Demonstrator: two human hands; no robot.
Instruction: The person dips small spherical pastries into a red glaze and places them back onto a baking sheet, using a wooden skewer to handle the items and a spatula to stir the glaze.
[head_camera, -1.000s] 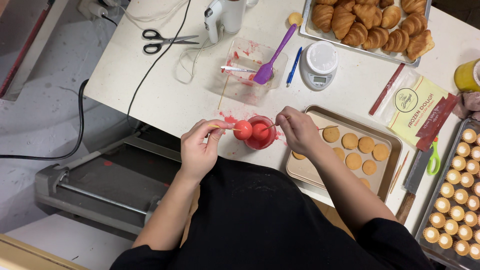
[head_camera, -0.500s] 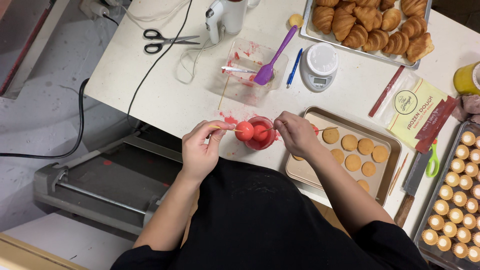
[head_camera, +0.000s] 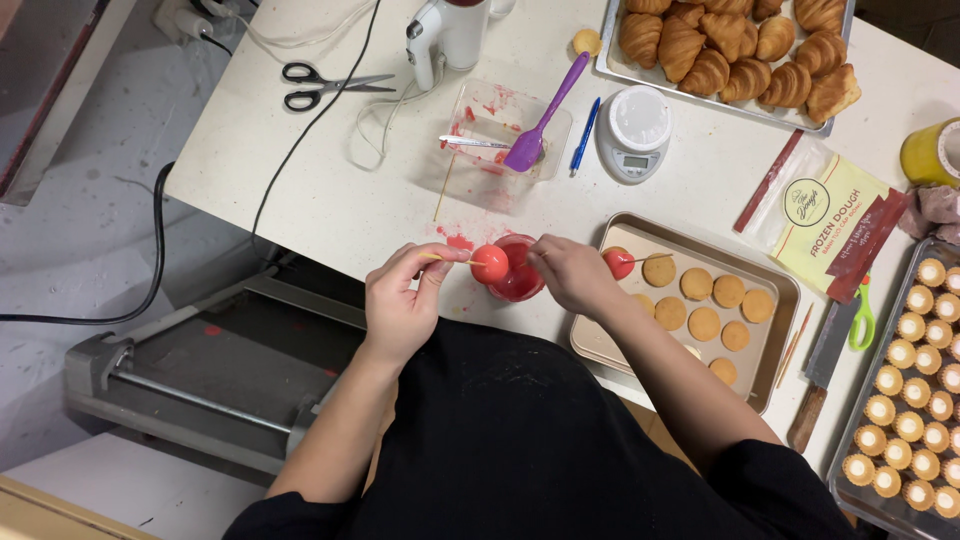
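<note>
My left hand (head_camera: 405, 295) pinches a thin wooden skewer carrying a red-glazed ball (head_camera: 490, 263), held at the left rim of a small cup of red glaze (head_camera: 517, 285). Just right of the cup, my right hand (head_camera: 570, 275) grips a second skewer whose red-glazed ball (head_camera: 618, 262) hangs over the near left corner of a metal baking tray (head_camera: 610, 340). Several round, plain golden cookies (head_camera: 704, 322) lie on that tray. Red drips stain the white table beside the cup.
Behind the cup stands a clear plastic container (head_camera: 480, 165) with a purple spatula (head_camera: 540, 115). Also on the table are a blue pen (head_camera: 585, 135), kitchen scale (head_camera: 638, 130), croissant tray (head_camera: 730, 50), scissors (head_camera: 320, 85), hand mixer (head_camera: 450, 30), dough bag (head_camera: 830, 215), knife (head_camera: 820, 370) and a tart tray (head_camera: 910, 400).
My right hand has drawn its glazed ball out of the cup and carried it right, over the tray's corner. The left hand and its ball have hardly moved.
</note>
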